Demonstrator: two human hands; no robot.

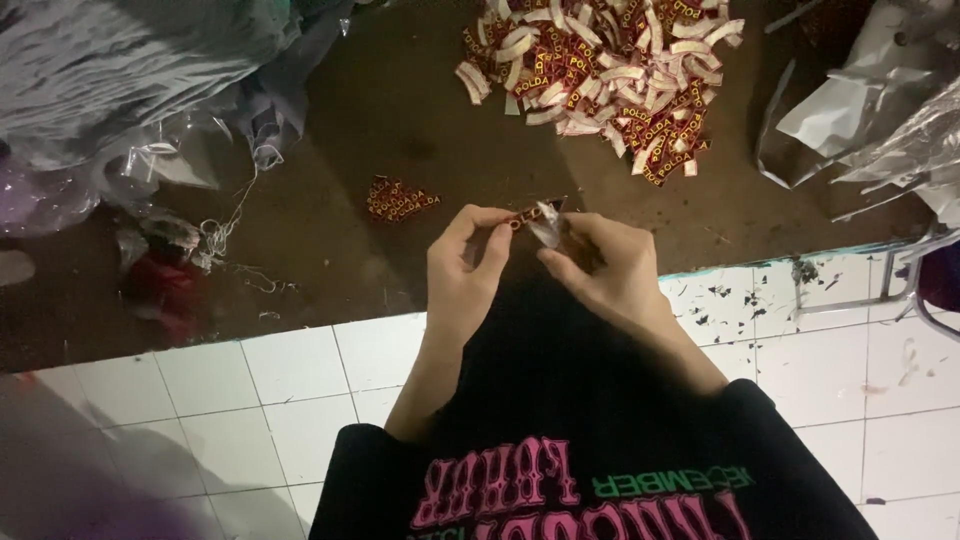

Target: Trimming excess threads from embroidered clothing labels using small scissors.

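Both hands are raised over the near edge of the dark brown tabletop (400,110), working one small woven label (520,217) between them. The left hand (462,275) has a pinching grip on the label's left end, thumb and forefinger closed on it. The right hand (610,270) is closed on the other end, where a pale folded part shows at the fingertips.

Risks, as judged from this position:
- The label is narrow and held only at the fingertips; a slackened pinch would probably drop it onto the black garment (590,430) in the lap or the white tiled floor (250,400), where loose scraps already lie.
- The light is poor and the piece small, so a crooked fold is likely to go unnoticed.
- The small stack of labels (400,199) lies just ahead of the left hand; a careless wrist could scatter it.
- Loose white threads (235,225) trail near the left edge and could catch on a passing label.

Materials: the labels are flat woven strips, dark red with yellow lettering and pale backs; the big heap (600,75) at the far side lies curled and tangled. Crinkled clear plastic wrapping (880,120) sits at far right, soft grey cloth (110,60) at far left. The floor tiles look glossy and hard.
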